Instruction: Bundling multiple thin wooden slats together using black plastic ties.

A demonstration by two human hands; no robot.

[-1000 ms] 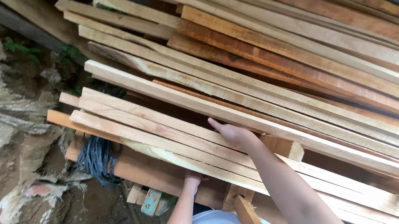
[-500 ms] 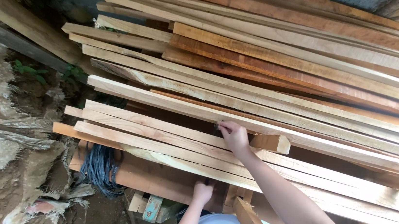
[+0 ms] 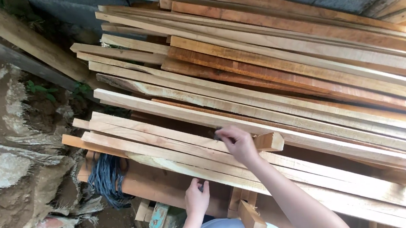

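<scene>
Right hand pinches a small wood block among planks; left hand curls under a lower plank

No packages, labels, signs, screens in view; only timber, seemingly.

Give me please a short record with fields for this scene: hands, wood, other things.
left hand: left hand grips the lower edge of the pale sawn wooden planks
right hand: right hand rests on those planks beside a short wooden block
stack: long reddish-brown boards lie higher
other: dark blue-grey cord bundle hangs at the left
</scene>
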